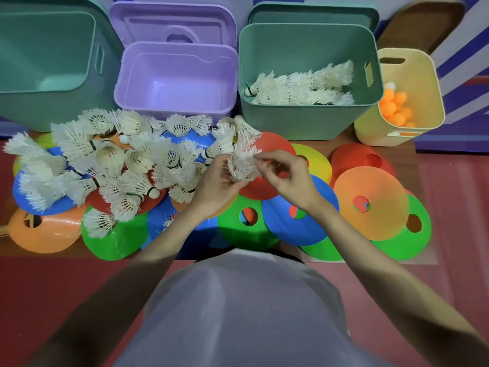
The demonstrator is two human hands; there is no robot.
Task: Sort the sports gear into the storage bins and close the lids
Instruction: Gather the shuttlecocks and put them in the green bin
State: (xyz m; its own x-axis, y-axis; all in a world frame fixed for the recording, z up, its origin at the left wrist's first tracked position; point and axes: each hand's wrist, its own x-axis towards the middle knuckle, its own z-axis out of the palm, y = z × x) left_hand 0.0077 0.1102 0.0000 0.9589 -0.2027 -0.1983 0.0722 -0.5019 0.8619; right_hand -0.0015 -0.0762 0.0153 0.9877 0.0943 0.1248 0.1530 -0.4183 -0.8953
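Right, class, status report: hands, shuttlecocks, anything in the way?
Left hand grips shuttlecock stack; right hand pinches its feathers. Shuttlecocks in right green bin. Lids off. Nothing blocking.

Dark red floor (39,287) near; wooden strip (344,144) beneath the far row; blue-and-white striped wall (465,62) far right.

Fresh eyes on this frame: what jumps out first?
The heap of white shuttlecocks over bright flat cones at lower left. At centre, the left hand grips a stack of shuttlecocks while the right hand pinches its feathers. Behind stand four open bins; the right green bin already holds shuttlecocks.
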